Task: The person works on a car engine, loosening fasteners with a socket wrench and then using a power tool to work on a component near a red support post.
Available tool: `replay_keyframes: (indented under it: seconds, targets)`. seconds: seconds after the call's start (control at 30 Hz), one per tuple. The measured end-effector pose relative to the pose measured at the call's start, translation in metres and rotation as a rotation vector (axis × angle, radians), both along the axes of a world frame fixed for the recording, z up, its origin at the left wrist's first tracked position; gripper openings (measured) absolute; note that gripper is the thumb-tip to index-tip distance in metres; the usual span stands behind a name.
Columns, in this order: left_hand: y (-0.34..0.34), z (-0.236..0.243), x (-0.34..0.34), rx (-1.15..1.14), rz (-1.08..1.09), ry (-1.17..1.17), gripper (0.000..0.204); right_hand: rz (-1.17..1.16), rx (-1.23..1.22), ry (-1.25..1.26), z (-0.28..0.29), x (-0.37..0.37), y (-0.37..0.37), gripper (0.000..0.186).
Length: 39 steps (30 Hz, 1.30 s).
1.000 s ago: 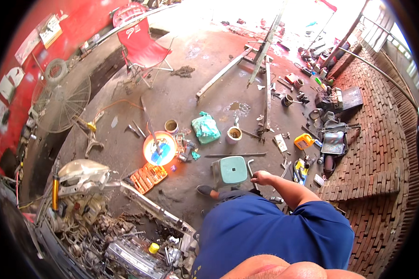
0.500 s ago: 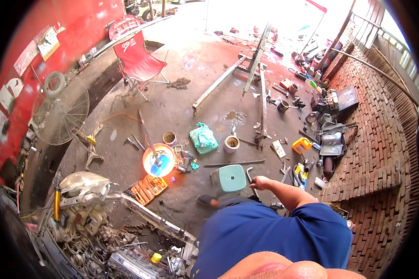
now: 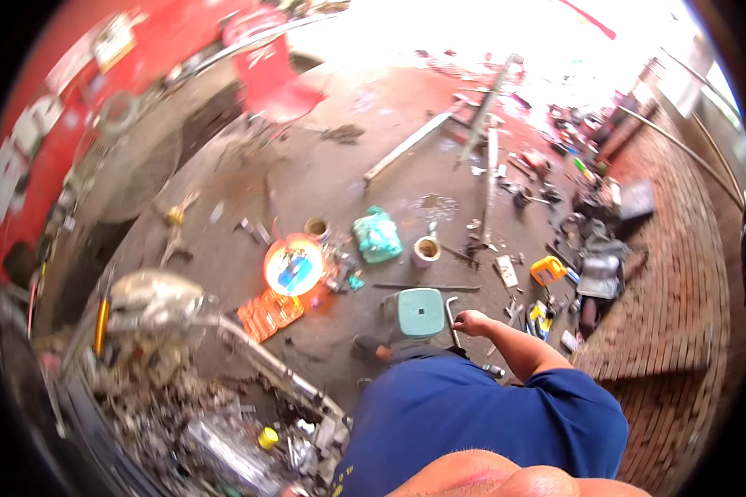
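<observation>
My right hand (image 3: pixel 472 322) is closed around a bent metal bar (image 3: pixel 452 310), whose hooked upper end sticks out past my fingers. Just left of the bar stands a green square-topped stool (image 3: pixel 420 312). At the lower picture edge, a small skin-toned patch (image 3: pixel 293 490) beside the engine bay may be my left hand; its fingers cannot be made out. Close to that patch lies the opened engine bay (image 3: pixel 224 447) with a yellow cap (image 3: pixel 268 437). Motion blurs much of the picture.
An orange basin (image 3: pixel 293 286), an orange tool case (image 3: pixel 269 315), a green-wrapped bundle (image 3: pixel 377 235) and a paint bucket (image 3: pixel 426 251) stand on the floor ahead. Farther off is a metal stand (image 3: pixel 410 149). A yellow jug (image 3: pixel 547 270) and brick stacks (image 3: pixel 663 290) lie right.
The view has shifted, so the floor items sit farther right in the picture. My right hand still grips the bent metal bar. A skin-toned patch now shows at the lower edge.
</observation>
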<state>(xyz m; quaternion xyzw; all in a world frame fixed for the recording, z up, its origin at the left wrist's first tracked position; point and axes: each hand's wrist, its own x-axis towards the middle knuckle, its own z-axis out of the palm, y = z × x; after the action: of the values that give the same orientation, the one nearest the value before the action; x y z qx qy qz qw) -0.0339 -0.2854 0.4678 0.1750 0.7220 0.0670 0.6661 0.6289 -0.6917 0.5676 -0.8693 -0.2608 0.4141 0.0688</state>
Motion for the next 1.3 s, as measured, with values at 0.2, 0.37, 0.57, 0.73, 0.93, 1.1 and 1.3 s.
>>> replay_keyframes:
  seconds: [0.2, 0.37, 0.57, 0.73, 0.93, 1.1, 1.3]
  targets:
    - [-0.099, 0.015, -0.127, 0.02, 0.159, 0.101, 0.044, 0.15, 0.154, 0.024, -0.004, -0.034, 0.064, 0.041]
    - [-0.153, 0.008, -0.145, 0.154, 0.334, -0.046, 0.03, 0.533, 0.375, 0.173, 0.044, -0.118, 0.215, 0.039]
    - [-0.186, -0.036, -0.184, 0.141, 0.412, 0.029, 0.024, 1.025, 0.378, 0.544, 0.054, -0.226, 0.32, 0.034]
    - [-0.185, -0.026, -0.156, 0.089, 0.65, -0.195, 0.022, 1.362, 0.364, 0.628, 0.047, -0.321, 0.362, 0.031]
    - [-0.181, -0.004, -0.139, 0.036, 0.614, 0.161, 0.029, 1.653, 0.392, 0.635, 0.043, -0.49, 0.357, 0.045]
    - [-0.166, 0.002, -0.14, 0.058, 0.804, -0.016, 0.022, 1.799, 0.65, 0.155, 0.016, -0.617, 0.323, 0.06]
    - [-0.181, 0.009, -0.165, 0.189, 0.692, -0.231, 0.029, 1.917, -0.037, -0.097, 0.011, -0.714, 0.312, 0.037]
